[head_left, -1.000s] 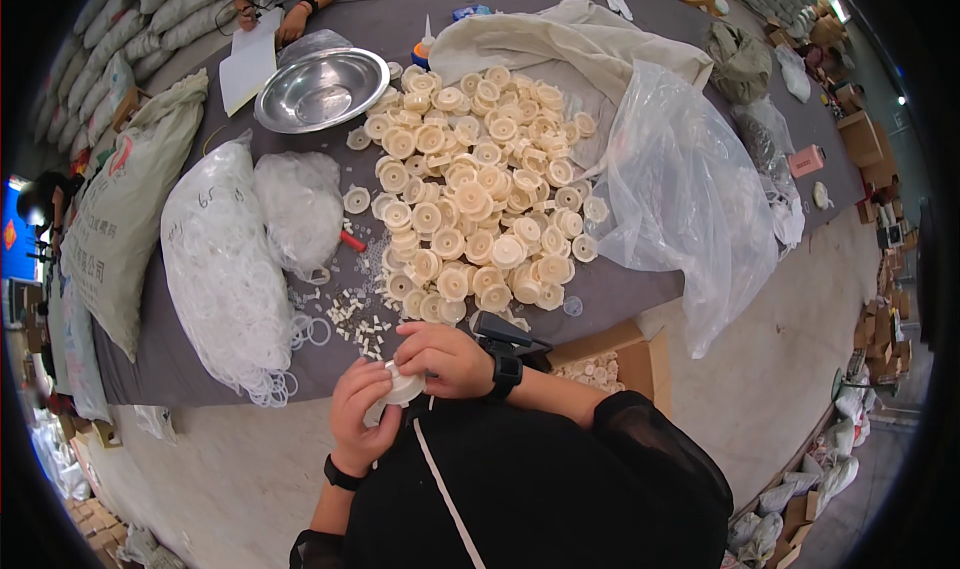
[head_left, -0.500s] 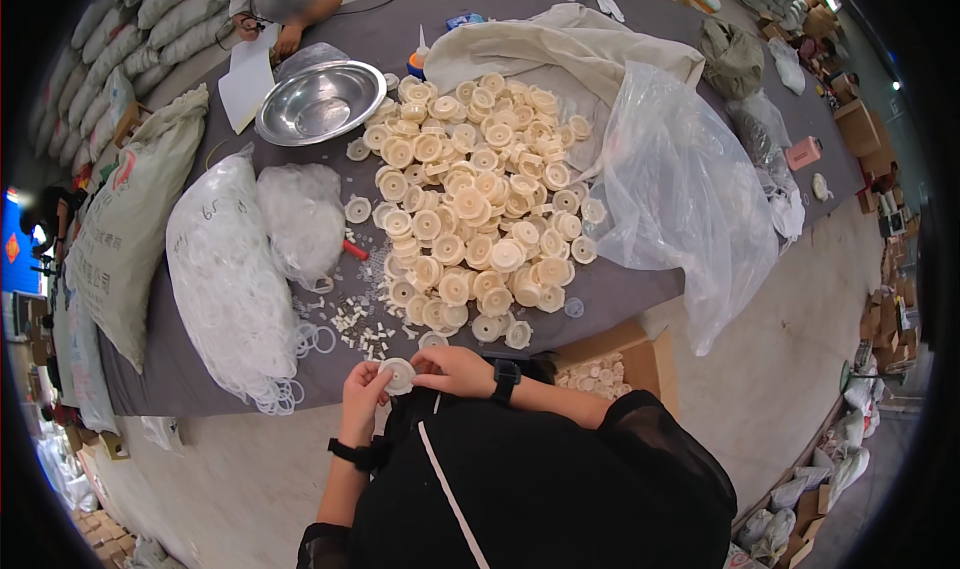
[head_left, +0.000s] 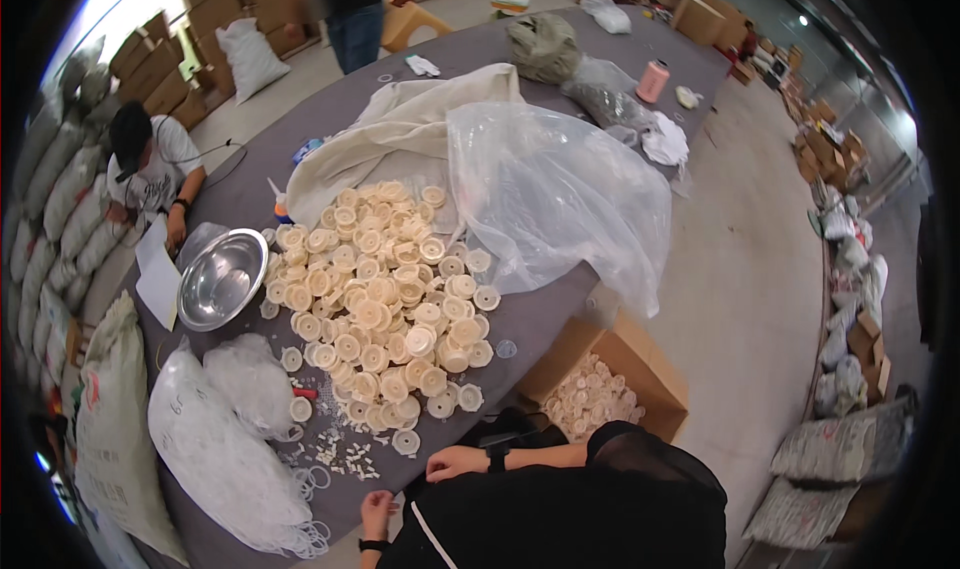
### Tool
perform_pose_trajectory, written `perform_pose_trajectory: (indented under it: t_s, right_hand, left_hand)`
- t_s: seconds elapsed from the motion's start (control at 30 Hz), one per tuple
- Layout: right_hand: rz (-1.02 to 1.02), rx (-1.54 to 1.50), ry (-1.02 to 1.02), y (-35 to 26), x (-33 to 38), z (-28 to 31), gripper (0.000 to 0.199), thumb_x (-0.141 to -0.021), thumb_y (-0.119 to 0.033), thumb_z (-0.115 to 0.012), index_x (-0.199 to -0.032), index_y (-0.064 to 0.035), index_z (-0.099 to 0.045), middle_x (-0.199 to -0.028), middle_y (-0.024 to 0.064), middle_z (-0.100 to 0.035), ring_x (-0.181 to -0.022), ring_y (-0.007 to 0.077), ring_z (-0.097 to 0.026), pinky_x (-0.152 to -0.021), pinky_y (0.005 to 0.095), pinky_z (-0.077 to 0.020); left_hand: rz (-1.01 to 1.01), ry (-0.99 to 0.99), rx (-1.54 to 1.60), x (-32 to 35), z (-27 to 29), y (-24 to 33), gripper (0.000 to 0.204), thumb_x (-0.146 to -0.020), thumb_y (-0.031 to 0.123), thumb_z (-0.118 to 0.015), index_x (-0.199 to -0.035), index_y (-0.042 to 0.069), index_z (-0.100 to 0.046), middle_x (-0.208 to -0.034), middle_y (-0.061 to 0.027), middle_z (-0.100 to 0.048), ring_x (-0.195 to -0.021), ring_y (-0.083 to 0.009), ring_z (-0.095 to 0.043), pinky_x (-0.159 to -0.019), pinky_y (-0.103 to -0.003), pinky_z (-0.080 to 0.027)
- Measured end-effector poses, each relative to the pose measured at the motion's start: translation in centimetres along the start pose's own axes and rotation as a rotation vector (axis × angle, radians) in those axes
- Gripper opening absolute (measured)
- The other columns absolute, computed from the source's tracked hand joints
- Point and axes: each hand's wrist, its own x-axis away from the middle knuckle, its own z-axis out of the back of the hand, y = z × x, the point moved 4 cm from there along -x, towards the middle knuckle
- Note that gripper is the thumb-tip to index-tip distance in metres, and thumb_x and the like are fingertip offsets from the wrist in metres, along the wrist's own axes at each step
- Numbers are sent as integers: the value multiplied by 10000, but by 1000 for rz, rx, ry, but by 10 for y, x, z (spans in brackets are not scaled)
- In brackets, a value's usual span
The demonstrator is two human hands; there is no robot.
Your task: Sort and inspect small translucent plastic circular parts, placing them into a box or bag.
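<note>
My left hand (head_left: 377, 515) is low in front of the table edge, its fingers curled together. Just right of it and higher, my right hand (head_left: 456, 463) has its fingers bent down and closed. Whatever either hand may hold is hidden. Nearest to both hands, on the grey-covered table (head_left: 520, 364), lie small white plastic pegs (head_left: 345, 456). Beyond them rises a large heap of round cream plastic parts (head_left: 375, 314); one single round cream part (head_left: 405, 442) lies at its near edge.
An open cardboard box (head_left: 660, 389) of cream parts stands right of the table. Left on the table are a bag of clear rings (head_left: 225, 459), a steel bowl (head_left: 225, 279) and a sack (head_left: 120, 429). Clear plastic sheeting (head_left: 570, 189) drapes the right edge. A person (head_left: 160, 164) sits far left.
The view has swung to the right, bringing the box into fuller sight. My hands have moved apart, and the round cream part they held between them no longer shows.
</note>
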Motion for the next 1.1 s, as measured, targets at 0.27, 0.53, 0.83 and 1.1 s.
perform_pose_trajectory:
  t_s: [0.27, 0.53, 0.83, 1.1]
  right_hand:
    - [-337, 22, 490, 93, 58, -17, 334, -775, -339, -561, -853, -18, -612, -747, 103, -613, -682, 189, -583, -615, 306, -455]
    - [-1015, -243, 1149, 245, 179, -184, 330, -745, -316, -539, -791, -4, -637, -731, 131, -628, -709, 259, -607, -671, 338, -463]
    - [-977, -731, 1475, 248, 169, -321, 400, -734, -380, -538, -866, -15, -632, -841, 147, -621, -813, 246, -588, -741, 315, -441]
    - [-1070, -533, 1383, 233, 180, -305, 406, -727, -382, -525, -862, -13, -628, -854, 175, -615, -816, 275, -590, -728, 334, -445]
  left_hand:
    - [-260, -246, -256, -14, 14, 2, 137, -775, 111, -589, -845, 1, -548, -684, -49, -554, -615, -105, -509, -583, -225, -413]
    - [-486, -203, -775, 3, 67, 17, 190, -698, 38, -631, -826, 6, -494, -686, -60, -507, -596, -128, -498, -548, -244, -420]
    - [-536, -268, -1039, -17, 82, 10, 209, -653, 22, -608, -786, 7, -448, -648, -73, -434, -539, -175, -430, -530, -300, -393]
    - [-553, -301, -907, -19, 95, -3, 185, -662, 12, -583, -786, 15, -445, -665, -70, -443, -560, -165, -442, -550, -286, -391]
